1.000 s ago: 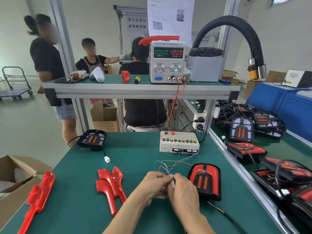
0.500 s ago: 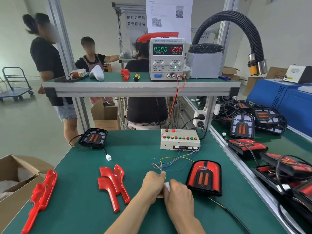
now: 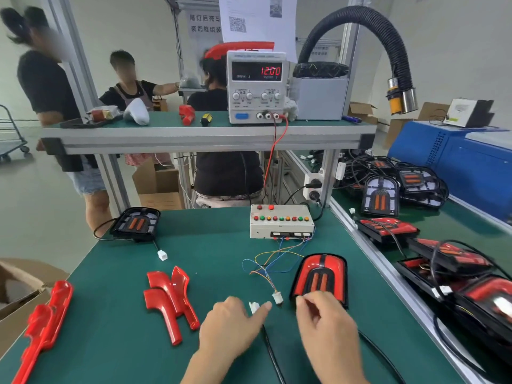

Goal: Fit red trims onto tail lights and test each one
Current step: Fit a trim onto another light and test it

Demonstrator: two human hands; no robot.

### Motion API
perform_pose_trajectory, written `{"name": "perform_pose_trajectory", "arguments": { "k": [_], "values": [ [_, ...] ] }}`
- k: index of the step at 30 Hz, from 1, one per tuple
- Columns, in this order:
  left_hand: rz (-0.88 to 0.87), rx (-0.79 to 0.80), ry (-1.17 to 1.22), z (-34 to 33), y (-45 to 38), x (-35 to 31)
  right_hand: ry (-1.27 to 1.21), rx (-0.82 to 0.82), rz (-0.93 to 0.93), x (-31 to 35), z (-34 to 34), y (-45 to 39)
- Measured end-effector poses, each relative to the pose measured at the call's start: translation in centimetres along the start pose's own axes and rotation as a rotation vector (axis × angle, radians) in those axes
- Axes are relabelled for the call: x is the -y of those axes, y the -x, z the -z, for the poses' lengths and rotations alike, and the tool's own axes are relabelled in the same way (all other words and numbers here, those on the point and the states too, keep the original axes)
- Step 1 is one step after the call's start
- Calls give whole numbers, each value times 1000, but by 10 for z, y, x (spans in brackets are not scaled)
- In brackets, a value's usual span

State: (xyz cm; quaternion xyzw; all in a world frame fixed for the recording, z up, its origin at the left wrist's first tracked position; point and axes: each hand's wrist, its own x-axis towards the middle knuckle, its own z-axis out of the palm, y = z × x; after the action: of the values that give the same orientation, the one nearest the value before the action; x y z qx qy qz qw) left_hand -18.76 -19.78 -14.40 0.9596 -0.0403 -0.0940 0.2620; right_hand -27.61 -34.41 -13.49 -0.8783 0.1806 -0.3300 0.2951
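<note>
A tail light with its red trim fitted (image 3: 318,278) lies on the green mat, right of centre. My right hand (image 3: 324,320) hovers at its near edge with loosely curled fingers and holds nothing. My left hand (image 3: 232,325) pinches the white plug (image 3: 253,307) of the light's black cable. The tester's white plug (image 3: 278,297) lies apart on the mat, its coloured wires running to the button test box (image 3: 281,223). Loose red trims (image 3: 169,297) lie to the left. An untrimmed tail light (image 3: 135,224) sits at the far left.
The power supply (image 3: 256,84) on the upper shelf reads 12.00. Long red trims (image 3: 44,328) lie by a cardboard box (image 3: 16,286) at the left edge. Several tail lights (image 3: 388,228) with tangled cables crowd the right bench. People stand and sit behind the bench.
My hands, pressed together around the joined plugs before, have pulled apart. The two plugs are now separated, and the tester's plug lies on the mat.
</note>
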Motion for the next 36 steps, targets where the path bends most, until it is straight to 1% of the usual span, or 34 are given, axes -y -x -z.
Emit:
{"name": "perform_pose_trajectory", "arguments": {
  "k": [1, 2, 3, 5, 6, 8, 9, 11, 14, 16, 18, 20, 23, 25, 27, 28, 30, 31, 33, 35, 36],
  "values": [
    [-11, 37, -71, -2, 5, -2, -15, -154, -63, -11, 11, -6],
    [-30, 63, -143, -5, 9, -6, -26, -205, -166, -22, 22, -15],
    [-51, 80, -205, -8, 12, -10, -14, -163, -303, -34, 30, -25],
    [-94, 102, -256, -12, 19, -18, 40, 55, -559, -56, 38, -44],
    [-111, 108, -248, -13, 21, -22, -20, 152, -656, -62, 38, -51],
    [-127, 100, -223, -15, 24, -28, -302, 273, -802, -65, 30, -62],
    [-138, 84, -216, -15, 26, -31, -410, 323, -833, -68, 26, -65],
    [-183, 26, -208, -12, 27, -33, -504, 383, -813, -71, 21, -69],
    [-295, -87, -231, 4, 19, -33, -570, 355, -756, -74, 27, -71],
    [-357, -178, -256, 23, 3, -33, -637, 316, -698, -74, 40, -69],
    [-398, -228, -308, 46, -19, -38, -714, 270, -602, -73, 59, -70],
    [-468, -245, -345, 70, -41, -47, -733, 271, -443, -69, 82, -71],
    [-641, -207, -400, 106, -69, -69, -661, 332, -140, -52, 114, -74],
    [-723, -95, -359, 124, -79, -85, -576, 434, 76, -37, 126, -71],
    [-787, 48, -274, 133, -82, -100, -335, 546, 280, -19, 125, -65],
    [-815, 111, -276, 132, -79, -107, -162, 540, 424, -14, 118, -62],
    [-857, 222, -360, 123, -71, -121, 130, 501, 700, -8, 100, -55],
    [-871, 272, -413, 117, -66, -127, 249, 490, 794, -2, 92, -53],
    [-888, 358, -484, 105, -56, -138, 349, 455, 866, 4, 79, -52],
    [-892, 438, -516, 99, -48, -146, 328, 454, 818, 1, 73, -54],
    [-883, 471, -520, 97, -45, -149, 265, 465, 756, -4, 72, -54]
  ]
}}
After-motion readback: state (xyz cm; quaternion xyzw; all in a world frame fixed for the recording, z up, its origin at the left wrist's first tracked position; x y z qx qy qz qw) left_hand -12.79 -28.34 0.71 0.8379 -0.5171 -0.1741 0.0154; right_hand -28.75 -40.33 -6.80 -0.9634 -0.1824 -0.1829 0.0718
